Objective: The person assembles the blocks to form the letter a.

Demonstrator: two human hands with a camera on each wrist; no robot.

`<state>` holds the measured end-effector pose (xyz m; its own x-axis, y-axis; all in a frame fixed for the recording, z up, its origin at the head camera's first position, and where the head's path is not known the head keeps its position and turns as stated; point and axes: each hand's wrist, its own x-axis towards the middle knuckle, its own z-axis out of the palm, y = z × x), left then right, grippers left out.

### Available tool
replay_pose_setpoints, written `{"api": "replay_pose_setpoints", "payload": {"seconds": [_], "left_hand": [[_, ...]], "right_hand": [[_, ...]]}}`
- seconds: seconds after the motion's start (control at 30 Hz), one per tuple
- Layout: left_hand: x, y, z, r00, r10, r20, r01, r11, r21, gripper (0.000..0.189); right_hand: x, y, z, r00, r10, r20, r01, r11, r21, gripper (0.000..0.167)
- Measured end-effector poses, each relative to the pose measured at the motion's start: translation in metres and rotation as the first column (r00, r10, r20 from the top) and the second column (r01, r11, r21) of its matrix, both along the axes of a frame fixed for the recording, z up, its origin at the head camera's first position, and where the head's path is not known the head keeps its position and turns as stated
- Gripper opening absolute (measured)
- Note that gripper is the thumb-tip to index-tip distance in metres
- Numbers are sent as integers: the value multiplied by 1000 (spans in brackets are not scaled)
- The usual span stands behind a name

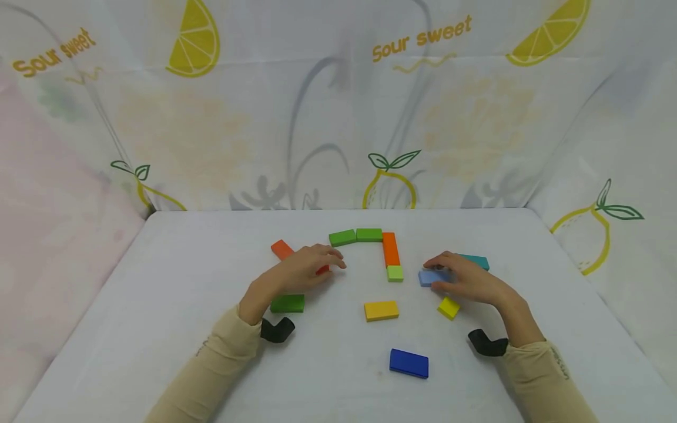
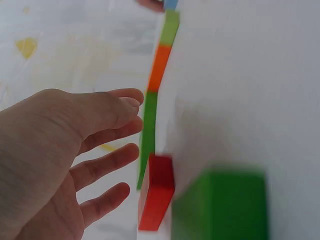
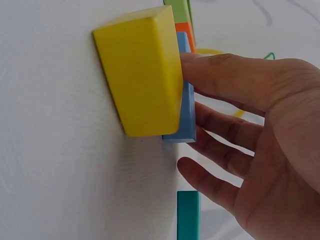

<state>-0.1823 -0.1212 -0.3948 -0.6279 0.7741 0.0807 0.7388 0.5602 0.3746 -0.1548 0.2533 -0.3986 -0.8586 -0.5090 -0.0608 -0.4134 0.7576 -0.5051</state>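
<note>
My right hand (image 1: 465, 279) is at a light blue block (image 1: 429, 278) lying flat, pinching it with the thumb at its near long side and fingers at the far side. In the right wrist view the thumb overlaps this blue block (image 3: 187, 112). A teal block (image 1: 478, 261) lies just behind that hand, and a yellow block (image 1: 448, 308) in front of it. My left hand (image 1: 301, 267) hovers with fingers loosely extended and nothing between them. Under it, a red block (image 1: 322, 269) is partly hidden; in the left wrist view the red block (image 2: 159, 192) sits beside the fingertips.
Two green blocks (image 1: 369, 235), an orange block (image 1: 391, 249) and a light green block (image 1: 395, 274) form a bent row at the back. Around the left hand lie an orange-red block (image 1: 282, 249) and a green block (image 1: 288, 304). An amber block (image 1: 381, 311) and dark blue block (image 1: 409, 363) lie nearer.
</note>
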Motion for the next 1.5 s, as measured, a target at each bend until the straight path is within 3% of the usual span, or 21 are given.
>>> {"api": "replay_pose_setpoints", "payload": {"seconds": [0.17, 0.33, 0.47, 1.03, 1.5], "left_hand": [[19, 26, 1, 995, -91, -44, 89, 995, -51, 23], [40, 50, 0, 992, -110, -65, 104, 990, -97, 23], [48, 58, -3, 990, -114, -82, 105, 988, -110, 28], [61, 70, -9, 992, -76, -96, 64, 990, -128, 31], [53, 62, -5, 999, -16, -35, 10, 987, -162, 22]], "right_hand": [[1, -2, 3, 1000, -6, 5, 6, 1000, 16, 32], [1, -4, 4, 1000, -11, -3, 11, 1000, 29, 30], [0, -7, 4, 1000, -10, -15, 11, 999, 36, 30], [4, -10, 6, 1000, -16, -12, 16, 1000, 8, 24], [7, -13, 11, 1000, 13, -28, -11, 998, 68, 25]]}}
